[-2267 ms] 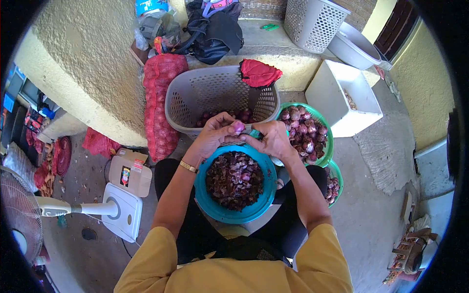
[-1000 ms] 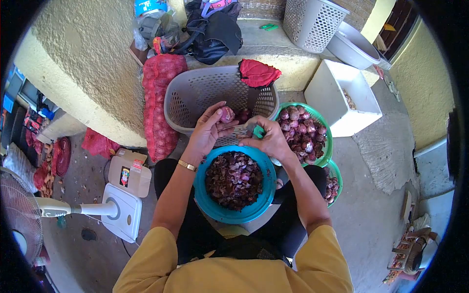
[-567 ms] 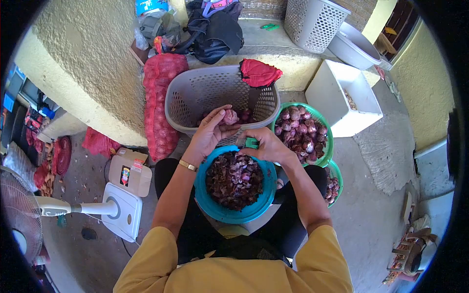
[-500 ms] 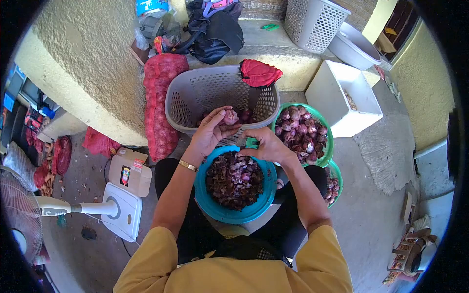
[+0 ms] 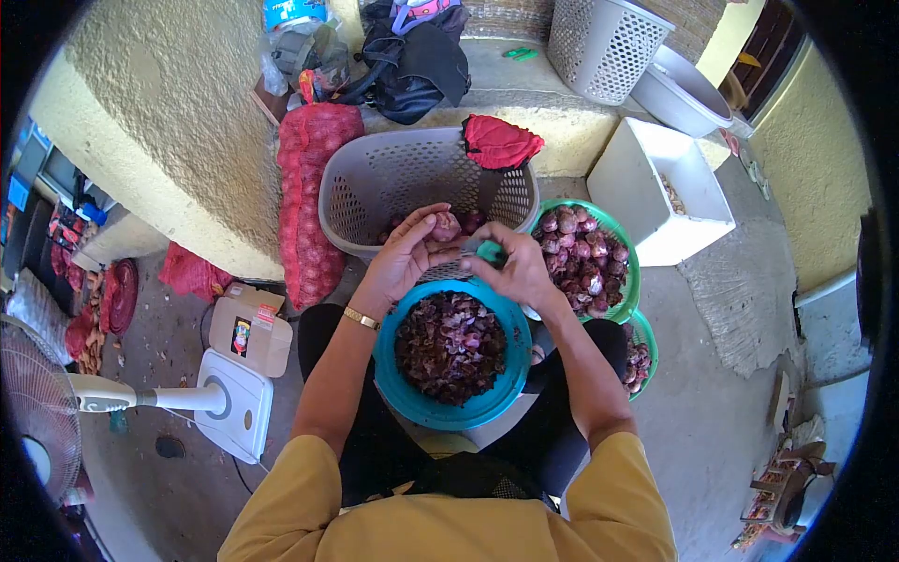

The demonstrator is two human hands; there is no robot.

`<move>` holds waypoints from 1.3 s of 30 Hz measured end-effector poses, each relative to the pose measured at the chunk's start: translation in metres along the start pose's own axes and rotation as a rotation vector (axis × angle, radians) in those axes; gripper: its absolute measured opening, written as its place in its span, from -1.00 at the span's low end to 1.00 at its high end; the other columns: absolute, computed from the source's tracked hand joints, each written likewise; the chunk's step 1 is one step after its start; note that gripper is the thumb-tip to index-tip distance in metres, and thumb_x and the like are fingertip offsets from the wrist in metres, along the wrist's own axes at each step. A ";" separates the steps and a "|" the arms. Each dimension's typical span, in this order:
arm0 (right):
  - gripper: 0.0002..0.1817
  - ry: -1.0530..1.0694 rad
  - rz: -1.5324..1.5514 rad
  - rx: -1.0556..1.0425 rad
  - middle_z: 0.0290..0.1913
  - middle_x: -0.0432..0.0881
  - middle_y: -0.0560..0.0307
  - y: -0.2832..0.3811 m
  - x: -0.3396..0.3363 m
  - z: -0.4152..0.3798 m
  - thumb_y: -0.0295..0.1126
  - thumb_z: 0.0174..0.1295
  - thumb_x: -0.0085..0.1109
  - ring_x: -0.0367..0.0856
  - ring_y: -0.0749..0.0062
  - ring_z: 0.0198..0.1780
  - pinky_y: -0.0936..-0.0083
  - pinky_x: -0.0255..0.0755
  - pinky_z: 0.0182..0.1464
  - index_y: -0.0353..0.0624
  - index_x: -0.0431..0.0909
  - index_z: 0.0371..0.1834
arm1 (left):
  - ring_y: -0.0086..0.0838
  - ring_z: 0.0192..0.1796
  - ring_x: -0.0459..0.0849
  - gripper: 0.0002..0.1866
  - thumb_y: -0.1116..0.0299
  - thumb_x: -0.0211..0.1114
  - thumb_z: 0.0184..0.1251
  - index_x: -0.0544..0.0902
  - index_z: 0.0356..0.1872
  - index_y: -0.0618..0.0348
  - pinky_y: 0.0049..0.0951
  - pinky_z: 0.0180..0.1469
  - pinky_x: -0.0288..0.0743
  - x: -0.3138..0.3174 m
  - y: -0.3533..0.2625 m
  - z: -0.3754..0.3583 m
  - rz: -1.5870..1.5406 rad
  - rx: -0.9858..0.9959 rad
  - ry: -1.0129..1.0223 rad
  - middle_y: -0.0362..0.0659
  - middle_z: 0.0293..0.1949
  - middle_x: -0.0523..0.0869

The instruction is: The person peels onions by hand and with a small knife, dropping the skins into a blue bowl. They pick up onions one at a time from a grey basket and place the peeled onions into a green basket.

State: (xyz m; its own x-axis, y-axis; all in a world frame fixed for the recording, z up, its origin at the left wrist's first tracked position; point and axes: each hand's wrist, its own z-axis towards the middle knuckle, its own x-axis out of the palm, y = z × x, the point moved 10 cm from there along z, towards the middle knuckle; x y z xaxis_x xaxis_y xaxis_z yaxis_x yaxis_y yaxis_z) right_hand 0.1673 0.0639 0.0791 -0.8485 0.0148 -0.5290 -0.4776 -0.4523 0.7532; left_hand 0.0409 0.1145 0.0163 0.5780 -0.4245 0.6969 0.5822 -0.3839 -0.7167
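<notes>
A round plastic tub [image 5: 513, 375] sits between the knees, heaped with thin, curled skins [image 5: 449, 347]. Above its far rim, the right hand [image 5: 518, 270] pinches a small green tool [image 5: 488, 251]. The left hand [image 5: 403, 259] cups a smooth, rounded onion [image 5: 445, 226], thumb and fingers closed around it, over the near rim of the perforated grey basket [image 5: 370, 173]. Beyond stand a lumpy mesh sack [image 5: 311, 201], a boxy white bin [image 5: 637, 220] and a slumped black bag [image 5: 426, 80].
</notes>
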 end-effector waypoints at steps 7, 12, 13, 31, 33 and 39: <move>-0.46 -0.109 -0.295 0.047 -0.50 0.67 -0.04 0.004 -0.020 0.005 0.05 -0.11 0.55 0.71 0.05 -0.43 0.24 0.55 -0.36 -0.17 0.59 -0.32 | -0.44 0.03 0.67 -0.61 0.23 0.09 0.55 0.47 0.24 0.22 -0.26 0.14 0.63 0.005 0.016 0.000 0.065 -0.105 0.062 -0.20 -0.07 0.65; -0.46 -0.099 -0.389 0.010 -0.59 0.63 0.02 0.001 -0.017 0.005 0.05 -0.15 0.58 0.65 0.19 -0.57 0.33 0.50 -0.46 -0.17 0.60 -0.34 | -0.47 0.03 0.67 -0.59 0.21 0.09 0.54 0.48 0.25 0.25 -0.35 0.06 0.64 0.008 0.017 -0.001 0.042 -0.094 0.096 -0.25 -0.11 0.65; -0.47 -0.082 -0.380 0.020 -0.60 0.62 0.02 0.000 -0.015 0.005 0.04 -0.15 0.58 0.64 0.20 -0.58 0.34 0.49 -0.47 -0.17 0.61 -0.36 | -0.48 0.03 0.67 -0.59 0.21 0.10 0.54 0.48 0.25 0.26 -0.36 0.06 0.64 0.009 0.016 -0.001 0.049 -0.103 0.083 -0.27 -0.12 0.64; -0.56 -0.077 -0.432 -0.134 -0.68 0.54 0.07 0.014 -0.011 0.002 0.01 -0.01 0.50 0.57 0.17 -0.62 0.33 0.43 -0.53 -0.17 0.61 -0.51 | -0.40 0.01 0.69 -0.62 0.30 0.15 0.51 0.48 0.24 0.25 -0.29 0.06 0.69 0.004 0.016 0.000 0.027 -0.100 0.081 -0.19 -0.09 0.65; -0.55 -0.042 -0.432 -0.181 -0.67 0.54 0.08 0.018 -0.005 0.001 0.01 -0.03 0.51 0.58 0.17 -0.61 0.32 0.43 -0.52 -0.16 0.58 -0.53 | -0.38 0.04 0.68 -0.61 0.31 0.16 0.50 0.46 0.25 0.25 -0.27 0.08 0.68 0.002 0.013 0.000 0.019 -0.076 0.055 -0.15 -0.04 0.66; -0.53 0.041 -0.384 -0.190 -0.60 0.57 0.08 0.026 -0.001 0.000 -0.02 -0.12 0.57 0.61 0.15 -0.56 0.32 0.45 -0.48 -0.17 0.55 -0.54 | -0.18 0.16 0.64 -0.59 0.33 0.13 0.50 0.41 0.29 0.25 -0.13 0.25 0.56 0.004 0.001 0.001 -0.023 0.007 0.042 -0.02 0.09 0.62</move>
State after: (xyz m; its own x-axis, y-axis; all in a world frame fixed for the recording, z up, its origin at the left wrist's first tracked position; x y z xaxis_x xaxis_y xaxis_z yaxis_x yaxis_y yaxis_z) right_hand 0.1559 0.0521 0.0989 -0.6061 0.1804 -0.7747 -0.7031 -0.5769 0.4157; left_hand 0.0444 0.1129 0.0181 0.5395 -0.4499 0.7117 0.5991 -0.3888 -0.6999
